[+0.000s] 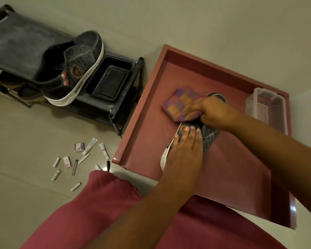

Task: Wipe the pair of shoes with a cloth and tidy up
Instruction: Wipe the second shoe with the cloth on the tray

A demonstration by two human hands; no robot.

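A dark grey shoe with a white sole [209, 136] lies on the red tray-like table [147, 133]. My left hand [184, 151] rests on top of it with fingers laid flat, holding it down. My right hand [214, 112] grips a purple and orange checked cloth [180, 103] and presses it against the shoe's far end. The shoe is mostly hidden under both hands. The other shoe of the pair [74, 69] sits on the black shoe rack [16, 42] at the left, leaning on its side.
A clear plastic box [267, 108] stands at the table's far right. A black tray [109, 79] sits on the rack beside the shoe. Several small tubes and packets [77, 159] lie scattered on the tiled floor. My red-clothed knees fill the bottom.
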